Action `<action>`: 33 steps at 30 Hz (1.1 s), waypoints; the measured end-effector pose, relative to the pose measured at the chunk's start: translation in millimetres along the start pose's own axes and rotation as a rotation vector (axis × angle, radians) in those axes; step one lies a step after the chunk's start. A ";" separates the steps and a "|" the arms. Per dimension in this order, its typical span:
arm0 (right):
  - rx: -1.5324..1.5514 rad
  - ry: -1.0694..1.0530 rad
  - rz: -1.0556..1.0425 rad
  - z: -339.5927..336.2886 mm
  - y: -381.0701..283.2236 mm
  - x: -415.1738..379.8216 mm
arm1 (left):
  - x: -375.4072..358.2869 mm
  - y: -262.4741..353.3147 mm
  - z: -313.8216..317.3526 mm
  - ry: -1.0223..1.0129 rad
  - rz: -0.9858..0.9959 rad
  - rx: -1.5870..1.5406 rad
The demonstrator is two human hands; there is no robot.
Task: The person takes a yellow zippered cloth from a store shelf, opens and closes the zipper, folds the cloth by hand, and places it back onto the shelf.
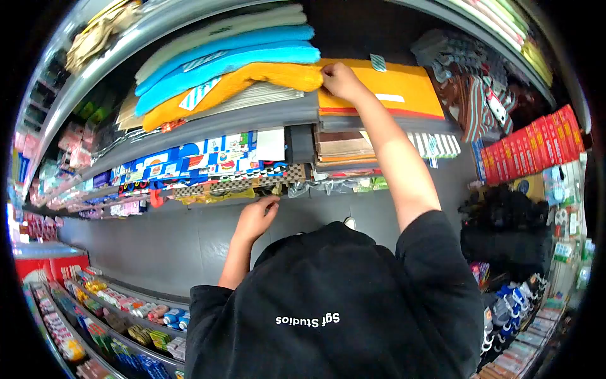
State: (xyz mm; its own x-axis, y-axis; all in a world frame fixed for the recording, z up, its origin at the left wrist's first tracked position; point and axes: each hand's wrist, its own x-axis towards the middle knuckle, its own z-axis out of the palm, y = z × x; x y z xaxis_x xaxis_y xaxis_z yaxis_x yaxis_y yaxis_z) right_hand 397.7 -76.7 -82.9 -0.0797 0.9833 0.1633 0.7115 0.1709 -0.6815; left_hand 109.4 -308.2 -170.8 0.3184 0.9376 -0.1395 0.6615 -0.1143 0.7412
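My right hand (341, 83) is closed on the right end of a folded orange towel (246, 81), its fingers pinching the edge. This towel has a striped paper label and lies over a pile of pale folded cloths (262, 96). Resting above it in the stack are folded bright blue towels (252, 58) and a whitish towel (240, 31). Beneath my right wrist is a flat orange pack (404, 82) with a red lower edge. My left hand (257, 218) hangs in front of the lower shelves, fingers loosely bent, with nothing visible in it.
Lower shelves hold blue-and-white patterned packs (189, 161) and brown folded cloths (344, 148). Striped garments (483, 104) and red boxes (533, 145) stand at the right. Behind the grey floor (158, 246), another shelf carries small bottles (173, 316).
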 end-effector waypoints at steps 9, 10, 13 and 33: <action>-0.025 -0.019 -0.082 -28.6 3.8 -18.1 | -11.6 -4.8 -14.5 0.059 -0.014 0.014; -0.060 0.161 -0.205 -43.8 -5.6 -8.1 | -11.6 -5.1 -17.7 0.089 -0.002 -0.040; -0.039 0.393 -0.270 -68.0 -57.3 16.5 | -17.6 2.5 -28.1 0.139 -0.012 -0.097; -0.516 0.575 -0.480 -52.7 -101.1 110.2 | 14.8 65.1 -141.8 0.446 0.294 -0.036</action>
State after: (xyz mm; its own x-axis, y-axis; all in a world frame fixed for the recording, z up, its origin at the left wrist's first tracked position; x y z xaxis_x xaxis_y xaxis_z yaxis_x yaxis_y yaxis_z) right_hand 353.8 11.1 41.6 -0.1860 0.6076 0.7722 0.9270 0.3690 -0.0670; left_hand 60.9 -255.2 -31.5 0.1620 0.9172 0.3640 0.5621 -0.3889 0.7299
